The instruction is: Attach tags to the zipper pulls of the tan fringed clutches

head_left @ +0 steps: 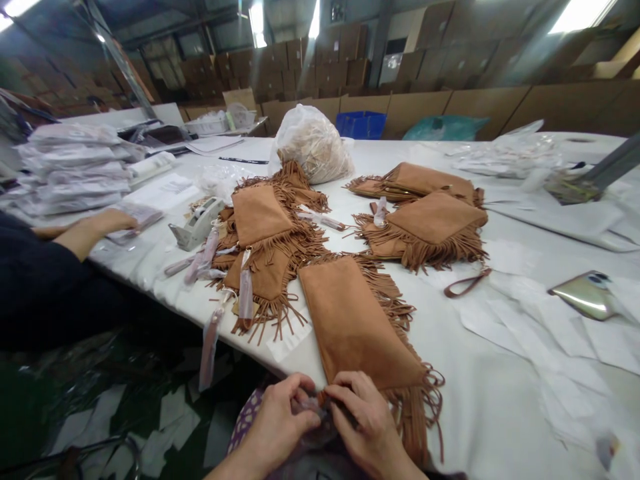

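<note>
A brown fringed pouch [350, 320] lies at the front edge of the table, its fringe spread to the right. Just below its near corner, my left hand [283, 420] is closed on a clear plastic sleeve [320, 433]. My right hand [367, 420] pinches a brown wrist strap [323, 397] beside it, fingertips close to the left hand's. Most of that strap is hidden by my fingers and the plastic. To the left, more fringed pouches [260, 217] are stacked, with plastic-wrapped straps [210, 343] hanging from them, one over the edge.
A tape dispenser [197, 225] stands left of the stack. Further right are another pile of pouches [430, 217], a loose strap [467, 285] and a phone [585, 293]. A filled plastic bag [313, 143] sits behind. At left, a co-worker's hand [113, 223] touches a wrapped packet.
</note>
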`<state>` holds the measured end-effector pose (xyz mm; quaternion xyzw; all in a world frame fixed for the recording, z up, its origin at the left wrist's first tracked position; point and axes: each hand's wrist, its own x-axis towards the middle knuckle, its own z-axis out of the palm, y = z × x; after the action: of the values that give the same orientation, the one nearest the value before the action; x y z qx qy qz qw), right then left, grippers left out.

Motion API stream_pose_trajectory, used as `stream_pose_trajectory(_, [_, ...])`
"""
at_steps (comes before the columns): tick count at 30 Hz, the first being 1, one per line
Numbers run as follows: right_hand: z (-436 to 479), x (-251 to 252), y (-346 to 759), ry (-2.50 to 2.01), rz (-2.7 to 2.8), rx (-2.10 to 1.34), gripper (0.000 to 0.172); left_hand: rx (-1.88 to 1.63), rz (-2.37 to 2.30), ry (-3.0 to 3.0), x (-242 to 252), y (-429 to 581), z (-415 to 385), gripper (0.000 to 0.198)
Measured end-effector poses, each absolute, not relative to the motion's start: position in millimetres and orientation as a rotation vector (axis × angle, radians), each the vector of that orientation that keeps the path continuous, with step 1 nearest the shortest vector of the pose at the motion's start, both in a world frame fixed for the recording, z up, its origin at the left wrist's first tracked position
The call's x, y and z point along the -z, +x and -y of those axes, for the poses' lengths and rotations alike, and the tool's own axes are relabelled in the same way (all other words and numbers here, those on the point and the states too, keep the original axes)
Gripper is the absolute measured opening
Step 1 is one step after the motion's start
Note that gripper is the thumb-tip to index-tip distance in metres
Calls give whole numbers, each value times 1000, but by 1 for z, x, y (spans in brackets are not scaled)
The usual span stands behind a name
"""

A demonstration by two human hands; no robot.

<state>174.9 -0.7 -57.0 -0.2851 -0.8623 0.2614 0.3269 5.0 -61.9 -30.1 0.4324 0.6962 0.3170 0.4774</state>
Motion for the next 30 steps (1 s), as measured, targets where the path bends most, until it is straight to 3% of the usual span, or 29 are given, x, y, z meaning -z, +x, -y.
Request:
stream_pose_trajectory(3, [1, 57, 176, -757, 2271, -707, 20, -670, -1778, 1056, 33, 6, 63, 11])
stream_pose_trajectory(7, [2, 56, 176, -786, 2312, -728, 22, -702, -1810, 1006, 49, 4, 68, 8])
stream_pose_trajectory(12, [2, 51, 174, -816, 2426, -701, 30, -749, -1847, 1037, 62, -2, 75, 11])
stream_pose_trajectory(20, [-2, 43, 174, -891, 2414, -922, 17, -762, -1741, 972, 53, 2, 72, 8])
stream_pose_trajectory(30, [-8, 39, 175, -903, 2418, -1044, 15, -932, -1362, 545, 60, 6, 58, 18])
